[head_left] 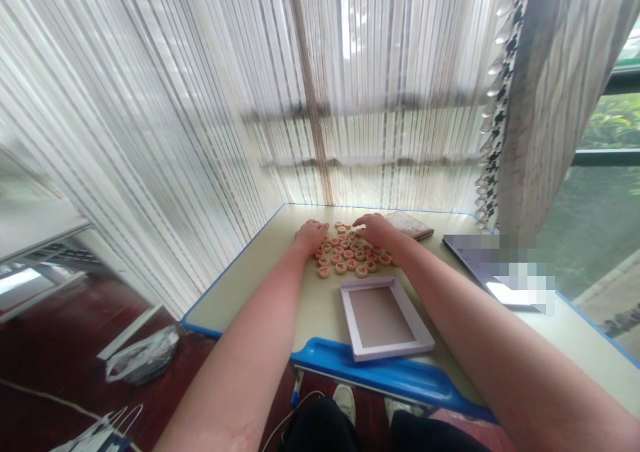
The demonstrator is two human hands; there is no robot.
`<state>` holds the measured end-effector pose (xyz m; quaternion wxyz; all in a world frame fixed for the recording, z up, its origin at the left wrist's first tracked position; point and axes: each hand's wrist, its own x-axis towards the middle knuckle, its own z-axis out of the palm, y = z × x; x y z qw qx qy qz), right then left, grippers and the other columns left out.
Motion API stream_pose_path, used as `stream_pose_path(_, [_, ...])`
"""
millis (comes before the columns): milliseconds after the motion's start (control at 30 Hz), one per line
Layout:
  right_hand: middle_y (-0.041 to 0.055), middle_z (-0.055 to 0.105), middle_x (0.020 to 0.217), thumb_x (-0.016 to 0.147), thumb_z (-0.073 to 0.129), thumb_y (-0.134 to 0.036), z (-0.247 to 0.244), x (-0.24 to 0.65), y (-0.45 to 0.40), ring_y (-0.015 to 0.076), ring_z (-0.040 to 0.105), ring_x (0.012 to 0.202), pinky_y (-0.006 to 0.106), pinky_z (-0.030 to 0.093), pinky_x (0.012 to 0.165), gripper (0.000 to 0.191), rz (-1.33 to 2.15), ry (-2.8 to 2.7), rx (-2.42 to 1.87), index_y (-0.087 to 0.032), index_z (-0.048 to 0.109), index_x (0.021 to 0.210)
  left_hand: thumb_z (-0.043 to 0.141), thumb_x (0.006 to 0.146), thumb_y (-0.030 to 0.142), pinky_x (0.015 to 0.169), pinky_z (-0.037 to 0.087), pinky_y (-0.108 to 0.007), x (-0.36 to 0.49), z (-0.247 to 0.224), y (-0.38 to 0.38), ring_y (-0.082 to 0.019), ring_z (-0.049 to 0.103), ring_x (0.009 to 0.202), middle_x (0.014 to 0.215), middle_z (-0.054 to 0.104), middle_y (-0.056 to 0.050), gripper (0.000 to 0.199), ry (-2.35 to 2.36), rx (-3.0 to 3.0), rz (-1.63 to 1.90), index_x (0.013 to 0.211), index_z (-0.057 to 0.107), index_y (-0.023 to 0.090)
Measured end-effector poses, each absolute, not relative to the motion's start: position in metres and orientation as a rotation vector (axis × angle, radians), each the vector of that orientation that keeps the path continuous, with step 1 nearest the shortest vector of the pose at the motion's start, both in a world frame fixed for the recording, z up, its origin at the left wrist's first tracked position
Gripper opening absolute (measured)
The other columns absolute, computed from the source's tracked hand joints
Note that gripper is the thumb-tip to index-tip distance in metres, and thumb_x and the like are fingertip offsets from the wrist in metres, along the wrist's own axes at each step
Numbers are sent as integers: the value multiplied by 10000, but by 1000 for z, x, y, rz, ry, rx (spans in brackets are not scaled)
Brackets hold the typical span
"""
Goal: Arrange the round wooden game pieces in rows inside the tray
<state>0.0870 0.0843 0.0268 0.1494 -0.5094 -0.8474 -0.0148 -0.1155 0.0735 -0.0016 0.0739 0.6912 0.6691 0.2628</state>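
Several round wooden Chinese chess pieces (349, 255) with red and dark characters lie spread on the pale table. At their left edge rests my left hand (311, 235), its fingers stretched along the far-left pieces. My right hand (374, 228) reaches over the right side of the group, with fingers apart and touching or hovering just above pieces; which of the two I cannot tell. Some pieces are hidden beneath my right hand and forearm. Closer to me, between my forearms, sits a shallow white open box (355, 329) with a brown inside bottom.
Behind my right hand lies a flat, patterned, folded board (413, 227). A dark flat device (467, 265), partly blurred out, is on the right. The table (250, 265) has a blue rim and a blue front tray (395, 372). Striped string curtains (400, 105) hang behind it.
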Motion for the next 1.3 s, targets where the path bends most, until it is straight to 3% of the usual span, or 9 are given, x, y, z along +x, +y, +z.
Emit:
stream_pose_path(167, [59, 690, 904, 732, 542, -226, 30, 94, 89, 192, 613, 811, 272, 454, 747, 257, 71, -2465, -1587, -197, 700, 933, 498, 732, 240, 858, 435, -258, -120, -2, 73, -170, 592, 933, 994, 664, -68, 293, 2016, 2046, 848, 953, 680, 177])
stream_pose_path(300, [58, 692, 908, 703, 572, -218, 32, 97, 89, 189, 610, 809, 263, 453, 730, 252, 83, -2444, -1591, -190, 702, 917, 557, 700, 232, 815, 465, -249, -123, -2, 73, -165, 610, 879, 954, 677, -58, 284, 2021, 2001, 940, 954, 665, 168])
stream_pose_path(567, [67, 693, 897, 770, 501, -265, 32, 100, 92, 184, 607, 782, 256, 444, 688, 268, 322, -2395, -1589, -176, 700, 925, 483, 789, 334, 750, 464, -265, -123, 2, 72, -173, 620, 801, 854, 689, -80, 274, 2043, 2029, 979, 864, 680, 159])
stream_pose_path(867, [61, 684, 943, 773, 448, -153, 30, 100, 90, 176, 604, 835, 251, 438, 754, 318, 163, -2357, -1562, -184, 676, 992, 481, 778, 318, 729, 464, -245, -126, -4, 76, -164, 626, 833, 874, 699, -52, 272, 1982, 1952, 1062, 896, 679, 175])
stream_pose_path(1067, [62, 649, 1050, 799, 467, -259, 38, 71, 95, 188, 575, 960, 263, 411, 851, 308, -8, -2379, -1416, -183, 658, 1028, 458, 787, 287, 760, 463, -256, -124, -7, 78, -167, 626, 865, 888, 699, -63, 286, 2024, 1854, 1120, 937, 672, 170])
stream_pose_path(1200, [59, 640, 1075, 798, 488, -292, 52, 43, 112, 189, 573, 963, 263, 422, 831, 358, -37, -2520, -1526, -196, 611, 1120, 482, 770, 272, 803, 451, -249, -125, -7, 78, -166, 618, 904, 918, 695, -67, 287, 2015, 1860, 1146, 960, 671, 167])
stream_pose_path(1300, [84, 667, 995, 747, 551, -226, 54, 36, 124, 206, 597, 900, 278, 442, 775, 328, -18, -2564, -1607, -170, 654, 1053, 474, 773, 259, 791, 455, -249, -128, -7, 79, -164, 620, 892, 896, 698, -65, 294, 1976, 1808, 1190, 970, 666, 157])
